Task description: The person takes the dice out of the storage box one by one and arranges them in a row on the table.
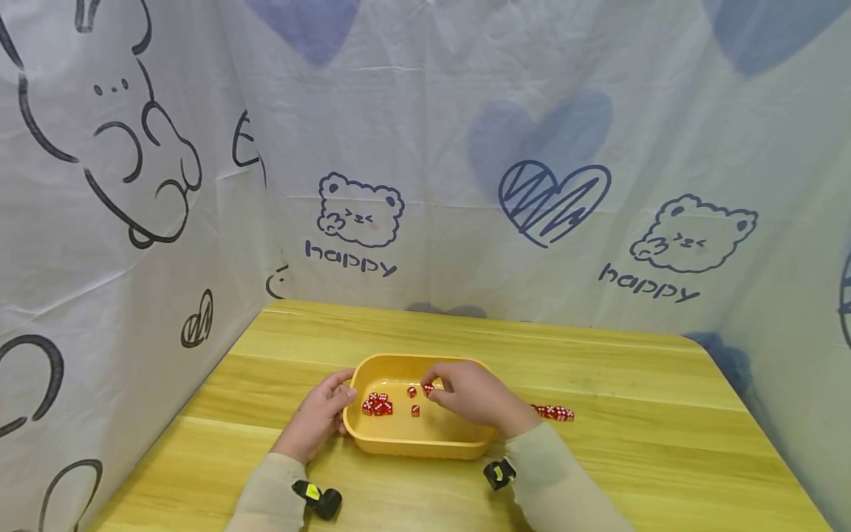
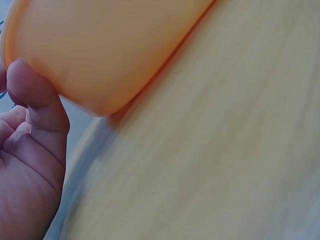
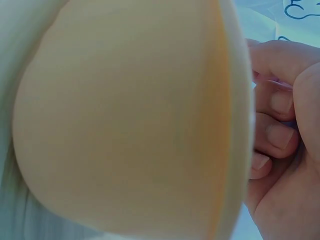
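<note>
A yellow plastic tub [image 1: 425,448] stands on the table in the head view. My left hand [image 1: 319,414] grips its left rim, with the thumb [image 2: 30,82] over the edge in the left wrist view. Above the tub's inside, my right hand [image 1: 468,391] pinches a red die [image 1: 428,389] with white pips between thumb and fingertips. Several red dice [image 1: 377,405] lie clustered at the tub's left end. Two single dice, a far die [image 1: 412,392] and a near die [image 1: 415,411], lie around its middle. In the right wrist view the tub's wall [image 3: 125,120] partly hides the curled fingers [image 3: 277,135].
On the wooden table [image 1: 638,458], a row of red dice [image 1: 555,413] lies right of the tub, partly hidden by my right forearm. A printed white cloth [image 1: 432,148] hangs behind the table and along both sides.
</note>
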Demonstrator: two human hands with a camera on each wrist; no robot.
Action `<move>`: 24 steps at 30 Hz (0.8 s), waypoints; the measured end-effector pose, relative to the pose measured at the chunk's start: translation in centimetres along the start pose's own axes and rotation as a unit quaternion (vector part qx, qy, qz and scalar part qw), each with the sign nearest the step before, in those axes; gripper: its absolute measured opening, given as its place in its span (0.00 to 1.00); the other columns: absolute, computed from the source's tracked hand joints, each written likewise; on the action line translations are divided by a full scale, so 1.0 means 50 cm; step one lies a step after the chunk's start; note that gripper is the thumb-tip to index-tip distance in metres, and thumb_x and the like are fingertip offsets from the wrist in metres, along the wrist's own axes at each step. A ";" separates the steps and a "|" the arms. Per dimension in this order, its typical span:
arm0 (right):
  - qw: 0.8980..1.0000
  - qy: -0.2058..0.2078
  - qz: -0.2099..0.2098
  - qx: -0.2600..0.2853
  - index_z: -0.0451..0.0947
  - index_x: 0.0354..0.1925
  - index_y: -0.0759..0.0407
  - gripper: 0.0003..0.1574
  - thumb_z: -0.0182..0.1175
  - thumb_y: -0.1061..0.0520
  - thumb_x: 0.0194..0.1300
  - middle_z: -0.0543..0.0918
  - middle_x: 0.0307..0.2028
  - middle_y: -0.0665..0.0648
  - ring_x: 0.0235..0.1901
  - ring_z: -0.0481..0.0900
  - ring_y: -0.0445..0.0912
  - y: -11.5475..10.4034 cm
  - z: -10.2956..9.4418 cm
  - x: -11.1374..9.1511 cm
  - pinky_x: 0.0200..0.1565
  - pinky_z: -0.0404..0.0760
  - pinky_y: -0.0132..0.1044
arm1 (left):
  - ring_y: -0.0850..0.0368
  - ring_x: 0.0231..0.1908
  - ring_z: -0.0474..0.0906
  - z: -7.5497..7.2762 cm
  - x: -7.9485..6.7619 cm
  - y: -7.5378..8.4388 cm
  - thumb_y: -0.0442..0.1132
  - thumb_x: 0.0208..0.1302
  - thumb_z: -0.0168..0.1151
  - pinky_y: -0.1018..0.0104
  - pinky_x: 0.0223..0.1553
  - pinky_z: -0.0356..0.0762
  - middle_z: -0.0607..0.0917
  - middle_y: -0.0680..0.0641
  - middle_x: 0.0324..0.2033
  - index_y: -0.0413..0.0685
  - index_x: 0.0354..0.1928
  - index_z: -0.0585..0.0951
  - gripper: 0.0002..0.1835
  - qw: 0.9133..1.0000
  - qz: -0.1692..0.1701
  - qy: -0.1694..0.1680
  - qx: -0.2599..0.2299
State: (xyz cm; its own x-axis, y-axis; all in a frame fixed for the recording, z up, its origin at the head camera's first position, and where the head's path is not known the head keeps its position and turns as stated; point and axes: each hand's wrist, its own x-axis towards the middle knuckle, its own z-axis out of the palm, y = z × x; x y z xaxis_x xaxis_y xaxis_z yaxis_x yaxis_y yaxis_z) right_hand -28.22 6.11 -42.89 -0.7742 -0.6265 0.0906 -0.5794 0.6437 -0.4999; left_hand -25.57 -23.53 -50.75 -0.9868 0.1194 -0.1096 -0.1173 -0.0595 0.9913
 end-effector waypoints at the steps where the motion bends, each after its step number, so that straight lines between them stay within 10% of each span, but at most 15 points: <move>1: 1.000 0.001 0.002 -0.002 0.83 0.50 0.44 0.10 0.60 0.49 0.73 0.69 0.19 0.45 0.19 0.63 0.38 0.001 -0.001 -0.002 0.25 0.66 0.34 | 0.59 0.23 0.71 0.000 0.000 0.000 0.36 0.77 0.54 0.71 0.23 0.74 0.74 0.43 0.39 0.43 0.74 0.63 0.27 1.000 0.000 0.000 0.000; 24: 0.998 0.051 0.043 -0.003 0.83 0.50 0.45 0.10 0.64 0.54 0.71 0.68 0.19 0.46 0.19 0.62 0.38 0.058 -0.037 -0.089 0.23 0.65 0.34 | 0.58 0.22 0.71 0.001 0.002 -0.003 0.35 0.77 0.53 0.71 0.22 0.74 0.74 0.42 0.38 0.43 0.73 0.65 0.26 1.000 0.004 0.003 0.001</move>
State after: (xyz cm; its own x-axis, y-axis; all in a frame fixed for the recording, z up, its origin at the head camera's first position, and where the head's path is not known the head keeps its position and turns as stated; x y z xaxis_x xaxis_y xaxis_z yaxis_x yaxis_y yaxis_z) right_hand -26.95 11.58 -43.15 -0.8428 -0.5212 0.1343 -0.5110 0.6963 -0.5040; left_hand -25.65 -23.48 -50.90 -0.9883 0.1125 -0.1027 -0.1098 -0.0591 0.9922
